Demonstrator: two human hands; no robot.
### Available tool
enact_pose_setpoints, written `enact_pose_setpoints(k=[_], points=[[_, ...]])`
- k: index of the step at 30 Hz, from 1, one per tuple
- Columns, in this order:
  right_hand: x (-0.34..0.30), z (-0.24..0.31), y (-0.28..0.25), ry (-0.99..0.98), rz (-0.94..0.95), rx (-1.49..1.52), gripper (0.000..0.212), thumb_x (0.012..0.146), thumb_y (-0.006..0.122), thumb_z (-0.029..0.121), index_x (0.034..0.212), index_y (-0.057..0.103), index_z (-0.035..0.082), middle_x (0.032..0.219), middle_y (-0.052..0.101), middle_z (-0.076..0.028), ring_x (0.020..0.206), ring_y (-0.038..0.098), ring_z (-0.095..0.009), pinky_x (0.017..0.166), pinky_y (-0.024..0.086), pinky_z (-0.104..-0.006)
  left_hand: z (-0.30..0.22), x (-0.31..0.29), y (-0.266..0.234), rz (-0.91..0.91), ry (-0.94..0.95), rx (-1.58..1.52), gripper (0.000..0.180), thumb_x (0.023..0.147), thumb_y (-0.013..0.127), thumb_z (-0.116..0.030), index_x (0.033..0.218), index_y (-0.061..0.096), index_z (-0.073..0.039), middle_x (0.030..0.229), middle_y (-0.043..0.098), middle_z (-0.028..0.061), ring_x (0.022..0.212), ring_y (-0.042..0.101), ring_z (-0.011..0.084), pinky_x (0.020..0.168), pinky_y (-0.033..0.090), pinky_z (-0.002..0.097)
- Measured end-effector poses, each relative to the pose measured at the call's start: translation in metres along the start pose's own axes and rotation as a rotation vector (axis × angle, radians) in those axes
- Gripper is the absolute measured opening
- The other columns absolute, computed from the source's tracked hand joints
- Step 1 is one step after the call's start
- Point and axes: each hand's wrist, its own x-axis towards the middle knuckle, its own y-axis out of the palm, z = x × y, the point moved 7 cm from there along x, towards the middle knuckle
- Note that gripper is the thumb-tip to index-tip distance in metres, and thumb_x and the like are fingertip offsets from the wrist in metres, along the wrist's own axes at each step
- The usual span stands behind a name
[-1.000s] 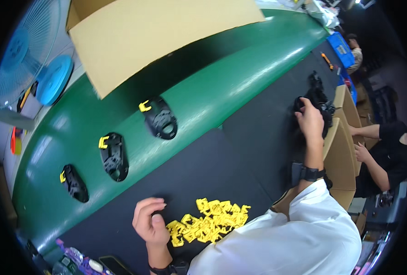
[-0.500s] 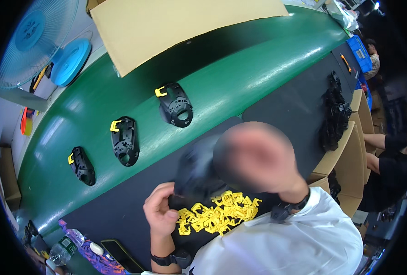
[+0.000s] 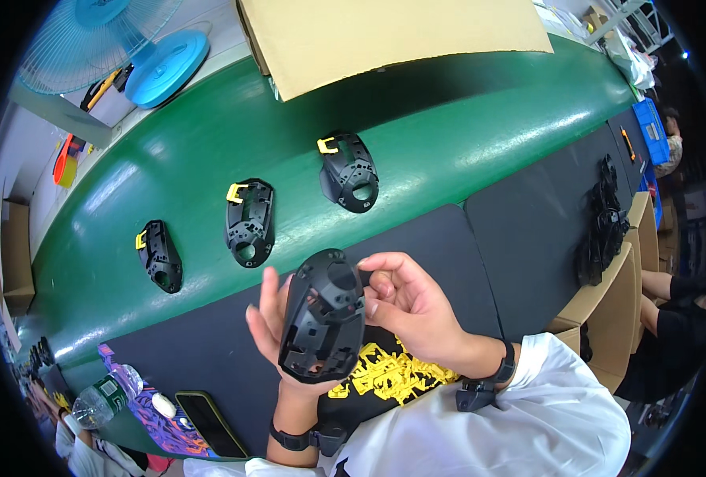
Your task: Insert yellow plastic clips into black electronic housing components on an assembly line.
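Observation:
A black plastic shell [image 3: 325, 306] with a round hole near its top and several slots stands up in front of me. My left hand [image 3: 272, 318] holds it from behind and below, its fingers showing past the left side. At the shell's right edge, the bent fingers of my right hand [image 3: 412, 310] close against it; the edge hides part of their grip. Under and behind my hands lies a pile of small yellow plastic clips [image 3: 396, 378]. Three similar shells lie in a slanting row: a left one [image 3: 160, 256], a middle one [image 3: 249, 222] and a right one [image 3: 350, 172], each with a yellow clip at its upper left.
The shells lie on a green belt [image 3: 436, 151] beyond the black mat [image 3: 440, 238]. A cardboard flap [image 3: 392, 40] overhangs its far side. Black parts [image 3: 603, 226] and open cartons [image 3: 603, 310] are at right. Phone [image 3: 210, 425], bottle [image 3: 102, 401] and fan [image 3: 166, 67] are at left.
My right hand has come down from its blurred, raised position to the shell's right edge. The shell now stands upright in my left hand. The whole view has shifted.

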Motion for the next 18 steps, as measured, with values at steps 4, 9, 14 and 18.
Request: enact_pose_setpoints(k=[4, 9, 14, 18], points=[[-0.007, -0.005, -0.001, 0.050, 0.066, -0.205, 0.042, 0.090, 0.056, -0.010, 0.129, 0.044, 0.003, 0.092, 0.045, 0.002, 0.090, 0.052, -0.005, 0.083, 0.051, -0.0234, -0.009, -0.002, -0.005, -0.077, 0.099, 0.104, 0.123, 0.062, 0.086, -0.058, 0.150, 0.016, -0.009, 0.146, 0.035, 0.0258, 0.131, 0.044, 0.0374, 0.109, 0.037, 0.0499], [-0.014, 0.015, -0.005, -0.146, 0.356, -1.184, 0.025, 0.088, 0.066, 0.008, 0.112, 0.059, 0.006, 0.094, 0.056, -0.005, 0.089, 0.062, -0.017, 0.070, 0.055, -0.0303, 0.003, 0.004, -0.022, -0.322, -0.152, -0.203, 0.094, 0.078, 0.074, -0.058, 0.141, 0.030, -0.004, 0.132, 0.050, 0.0199, 0.122, 0.053, 0.0349, 0.103, 0.047, 0.0447], [-0.033, -0.002, 0.007, -0.262, 0.605, -1.564, 0.022, 0.078, 0.068, 0.014, 0.097, 0.065, 0.005, 0.091, 0.057, -0.005, 0.088, 0.060, -0.023, 0.076, 0.053, -0.0341, 0.011, 0.007, -0.012, -0.298, -0.310, -0.310, 0.101, 0.082, 0.066, -0.063, 0.147, 0.022, 0.000, 0.130, 0.052, 0.0208, 0.117, 0.058, 0.0322, 0.097, 0.051, 0.0423], [-0.029, -0.006, 0.006, -0.254, 0.599, -1.714, 0.021, 0.076, 0.072, 0.015, 0.095, 0.063, 0.007, 0.091, 0.057, -0.005, 0.082, 0.061, -0.022, 0.071, 0.053, -0.0340, 0.011, 0.009, -0.004, -0.261, -0.339, -0.251, 0.104, 0.083, 0.063, -0.066, 0.149, 0.019, 0.002, 0.126, 0.054, 0.0208, 0.112, 0.061, 0.0309, 0.094, 0.052, 0.0404]])
